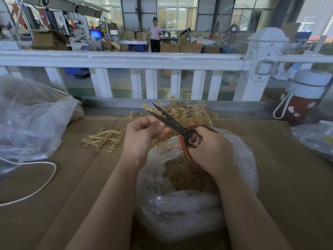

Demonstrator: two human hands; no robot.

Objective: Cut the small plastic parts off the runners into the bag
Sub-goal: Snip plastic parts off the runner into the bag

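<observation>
Two hands meet just above the mouth of the bag (189, 204), near the middle of the desk (288, 177). The left hand (142, 136) has its fingers curled and seems to pinch a runner (162, 139), mostly hidden behind its fingers. The scissors (169, 121) lie just to the right of this hand, their long axis going from the right hand (209, 148) up and left toward the far edge, with the blades parted. The right hand grips the red handles, fingers wrapped around them. I judge the next cut needs the runner fed between the blades over the bag, so the small parts (185, 177) fall inside. More runners (189, 110) are piled by the far edge, some (104, 139) lying toward the left.
</observation>
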